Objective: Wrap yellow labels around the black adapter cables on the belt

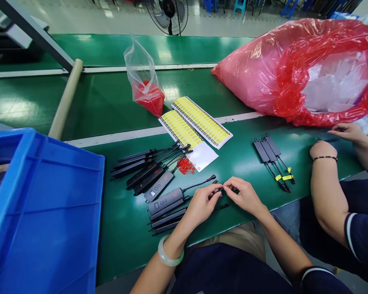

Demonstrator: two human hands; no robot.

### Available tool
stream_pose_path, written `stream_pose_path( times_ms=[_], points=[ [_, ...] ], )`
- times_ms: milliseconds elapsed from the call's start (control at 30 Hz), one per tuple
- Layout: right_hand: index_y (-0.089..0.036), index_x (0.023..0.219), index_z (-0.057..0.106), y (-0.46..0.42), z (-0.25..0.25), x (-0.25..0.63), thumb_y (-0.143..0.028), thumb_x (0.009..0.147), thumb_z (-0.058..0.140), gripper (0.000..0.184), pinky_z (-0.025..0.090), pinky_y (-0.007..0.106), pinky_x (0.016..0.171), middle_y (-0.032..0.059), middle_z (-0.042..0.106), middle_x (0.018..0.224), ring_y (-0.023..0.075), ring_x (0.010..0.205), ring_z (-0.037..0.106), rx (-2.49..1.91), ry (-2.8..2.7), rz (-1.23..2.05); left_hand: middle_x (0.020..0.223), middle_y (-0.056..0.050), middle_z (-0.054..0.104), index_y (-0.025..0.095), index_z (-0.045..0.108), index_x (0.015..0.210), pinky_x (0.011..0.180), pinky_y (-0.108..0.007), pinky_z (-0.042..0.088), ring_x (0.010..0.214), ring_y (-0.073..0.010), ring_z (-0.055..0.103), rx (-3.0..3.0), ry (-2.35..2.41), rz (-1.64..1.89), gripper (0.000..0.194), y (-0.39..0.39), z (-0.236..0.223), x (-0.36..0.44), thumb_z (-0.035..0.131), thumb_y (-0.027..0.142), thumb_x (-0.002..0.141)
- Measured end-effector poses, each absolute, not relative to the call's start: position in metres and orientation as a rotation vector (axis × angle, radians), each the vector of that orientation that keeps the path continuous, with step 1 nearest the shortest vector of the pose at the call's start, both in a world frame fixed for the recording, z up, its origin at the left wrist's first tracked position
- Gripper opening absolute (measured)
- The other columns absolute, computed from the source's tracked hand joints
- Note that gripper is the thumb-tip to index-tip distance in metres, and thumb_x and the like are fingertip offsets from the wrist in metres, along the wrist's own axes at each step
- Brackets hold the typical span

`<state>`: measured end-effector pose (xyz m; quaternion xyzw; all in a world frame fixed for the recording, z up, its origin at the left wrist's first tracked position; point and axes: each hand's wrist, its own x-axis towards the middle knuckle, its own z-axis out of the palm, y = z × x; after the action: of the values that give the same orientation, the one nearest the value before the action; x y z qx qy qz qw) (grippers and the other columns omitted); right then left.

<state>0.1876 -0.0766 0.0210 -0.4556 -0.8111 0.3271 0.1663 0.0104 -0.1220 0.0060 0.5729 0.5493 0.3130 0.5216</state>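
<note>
My left hand, with a pale bangle at its wrist, pinches the connector end of a thin black cable. At that tip a small red ring shows between the fingertips of my right hand, also closed in a pinch. Under and beside my left hand lie several black controller boxes with cables, partly covered by the hand and forearm. More black boxes with cables are fanned out farther up. Beside their cable ends sits a loose pile of red rings.
Yellow label sheets lie behind the rings, near a clear bag of red pieces. A blue crate stands left; a big red plastic bag lies back right. Black boxes with yellow tags are near a co-worker's arms.
</note>
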Motion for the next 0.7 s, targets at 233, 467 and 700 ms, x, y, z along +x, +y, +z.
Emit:
stream_pose_path(
  times_ms=[233, 467, 700],
  points=[
    [-0.02, 0.078, 0.062, -0.079, 0.017, 0.19, -0.016, 0.088, 0.052, 0.014, 0.046, 0.027, 0.069, 0.002, 0.065, 0.076, 0.0173, 0.076, 0.06, -1.314, -2.123, 0.953, 0.08, -0.004, 0.069, 0.015, 0.067, 0.106, 0.055, -0.023, 0.043, 0.059, -0.0121, 0.055, 1.288, 1.325, 0.773, 0.025, -0.122, 0.002, 0.011, 0.054, 0.026, 0.088],
    [-0.02, 0.079, 0.055, -0.083, 0.007, 0.197, -0.019, 0.088, 0.053, 0.01, 0.048, 0.023, 0.058, 0.002, 0.066, 0.083, 0.0125, 0.062, 0.059, -1.382, -1.926, 1.025, 0.079, -0.006, 0.072, 0.015, 0.069, 0.109, 0.056, -0.024, 0.044, 0.059, -0.0138, 0.057, 1.277, 1.355, 0.773, 0.029, -0.123, 0.0, 0.011, 0.053, 0.027, 0.089],
    [-0.021, 0.088, 0.065, -0.089, 0.007, 0.187, -0.017, 0.091, 0.053, 0.013, 0.051, 0.024, 0.066, 0.0016, 0.067, 0.081, 0.015, 0.072, 0.065, -1.268, -1.978, 1.084, 0.072, -0.003, 0.068, 0.015, 0.07, 0.107, 0.055, -0.024, 0.043, 0.057, -0.0137, 0.056, 1.304, 1.353, 0.799, 0.028, -0.123, -0.001, 0.013, 0.053, 0.028, 0.089]
  ],
)
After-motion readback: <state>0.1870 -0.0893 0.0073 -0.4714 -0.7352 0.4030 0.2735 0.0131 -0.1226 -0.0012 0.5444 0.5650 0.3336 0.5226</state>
